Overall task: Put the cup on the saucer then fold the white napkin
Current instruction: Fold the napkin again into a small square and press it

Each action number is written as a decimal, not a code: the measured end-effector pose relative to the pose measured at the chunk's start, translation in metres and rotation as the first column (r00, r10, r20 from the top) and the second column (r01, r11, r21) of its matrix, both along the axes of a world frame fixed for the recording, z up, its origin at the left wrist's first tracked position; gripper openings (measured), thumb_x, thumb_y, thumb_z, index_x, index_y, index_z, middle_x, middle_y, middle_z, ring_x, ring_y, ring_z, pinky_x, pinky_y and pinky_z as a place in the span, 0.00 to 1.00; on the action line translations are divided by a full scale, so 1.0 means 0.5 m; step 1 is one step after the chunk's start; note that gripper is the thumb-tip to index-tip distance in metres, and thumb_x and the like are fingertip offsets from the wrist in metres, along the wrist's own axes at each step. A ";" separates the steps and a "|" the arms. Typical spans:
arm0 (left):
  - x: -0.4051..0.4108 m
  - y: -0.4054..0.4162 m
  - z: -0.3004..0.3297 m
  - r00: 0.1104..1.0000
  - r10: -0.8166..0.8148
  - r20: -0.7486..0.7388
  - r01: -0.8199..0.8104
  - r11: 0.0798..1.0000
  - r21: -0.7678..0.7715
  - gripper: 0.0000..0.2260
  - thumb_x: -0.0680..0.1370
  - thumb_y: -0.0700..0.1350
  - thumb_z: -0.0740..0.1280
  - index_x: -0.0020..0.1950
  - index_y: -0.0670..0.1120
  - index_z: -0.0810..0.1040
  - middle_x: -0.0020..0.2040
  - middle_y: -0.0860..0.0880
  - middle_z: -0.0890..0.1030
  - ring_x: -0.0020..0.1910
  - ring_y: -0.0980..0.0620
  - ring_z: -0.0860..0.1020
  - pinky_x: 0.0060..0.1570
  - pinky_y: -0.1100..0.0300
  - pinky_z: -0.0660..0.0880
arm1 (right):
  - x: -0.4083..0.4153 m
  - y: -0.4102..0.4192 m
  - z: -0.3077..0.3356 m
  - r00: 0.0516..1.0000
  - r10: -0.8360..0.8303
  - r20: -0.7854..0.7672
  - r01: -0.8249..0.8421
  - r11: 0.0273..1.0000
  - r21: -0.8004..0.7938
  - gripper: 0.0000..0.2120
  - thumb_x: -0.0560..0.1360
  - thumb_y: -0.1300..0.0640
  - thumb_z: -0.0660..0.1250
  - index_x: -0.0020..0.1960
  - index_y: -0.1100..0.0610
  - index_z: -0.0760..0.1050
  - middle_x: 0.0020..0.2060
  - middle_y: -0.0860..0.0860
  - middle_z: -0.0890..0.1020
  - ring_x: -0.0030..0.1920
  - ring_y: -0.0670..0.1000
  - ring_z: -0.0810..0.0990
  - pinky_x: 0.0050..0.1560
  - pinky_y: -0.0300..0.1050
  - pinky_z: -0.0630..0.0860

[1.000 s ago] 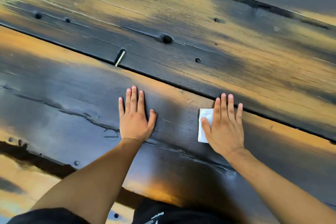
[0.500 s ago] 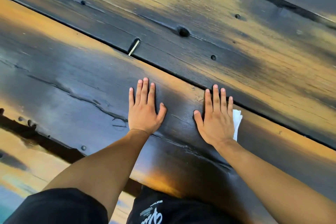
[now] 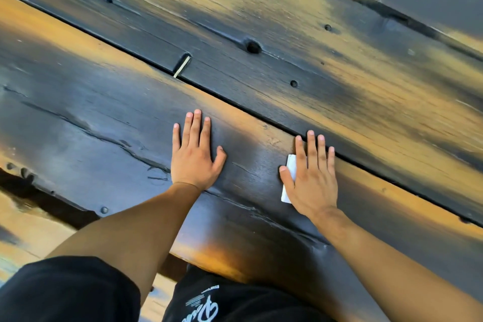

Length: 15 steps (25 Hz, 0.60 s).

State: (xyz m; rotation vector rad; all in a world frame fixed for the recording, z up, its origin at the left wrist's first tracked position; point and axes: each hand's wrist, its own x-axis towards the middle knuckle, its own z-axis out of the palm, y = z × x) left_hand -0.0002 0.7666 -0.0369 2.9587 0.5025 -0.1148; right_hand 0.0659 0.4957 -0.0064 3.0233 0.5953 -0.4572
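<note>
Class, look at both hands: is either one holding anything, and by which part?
Nothing is gripped. The right hand lies flat on the white napkin; the left hand rests on bare table.

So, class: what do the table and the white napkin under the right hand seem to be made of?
Table: wooden planks, dark-stained and worn to orange; grain, knots and cracks show.
White napkin: probably paper or thin cloth; flat, crisp-edged, mostly hidden under the right hand, so uncertain.
</note>
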 end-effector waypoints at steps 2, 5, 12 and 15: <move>0.002 0.001 0.001 1.000 0.006 0.002 -0.006 1.000 -0.007 0.35 0.78 0.56 0.59 0.80 0.41 0.58 0.82 0.41 0.55 0.82 0.43 0.52 0.78 0.38 0.51 | -0.004 0.017 -0.002 1.000 0.014 0.025 -0.013 1.000 -0.006 0.34 0.81 0.39 0.49 0.82 0.54 0.52 0.81 0.59 0.51 0.81 0.62 0.46 0.80 0.63 0.44; -0.002 0.002 0.000 1.000 0.004 -0.005 -0.004 1.000 -0.007 0.35 0.78 0.56 0.60 0.80 0.41 0.59 0.82 0.41 0.56 0.82 0.43 0.52 0.78 0.38 0.51 | -0.009 0.048 -0.013 0.998 0.051 0.041 -0.051 0.999 -0.003 0.32 0.82 0.40 0.49 0.82 0.52 0.54 0.82 0.57 0.51 0.81 0.62 0.46 0.79 0.63 0.45; -0.001 0.000 0.001 1.000 -0.005 -0.002 0.005 1.000 -0.012 0.34 0.78 0.57 0.59 0.80 0.41 0.59 0.82 0.41 0.56 0.82 0.43 0.52 0.78 0.38 0.51 | -0.009 0.044 -0.012 0.999 0.031 0.026 -0.032 0.998 0.046 0.33 0.81 0.38 0.50 0.82 0.52 0.52 0.82 0.56 0.49 0.82 0.60 0.44 0.80 0.61 0.42; 0.002 0.005 -0.002 1.000 0.005 0.000 -0.005 1.000 -0.016 0.34 0.78 0.56 0.60 0.80 0.41 0.60 0.82 0.41 0.56 0.82 0.43 0.53 0.78 0.38 0.51 | -0.018 0.017 -0.015 0.998 0.023 0.051 -0.026 0.998 0.056 0.33 0.81 0.39 0.48 0.82 0.53 0.51 0.82 0.57 0.50 0.82 0.60 0.45 0.80 0.61 0.44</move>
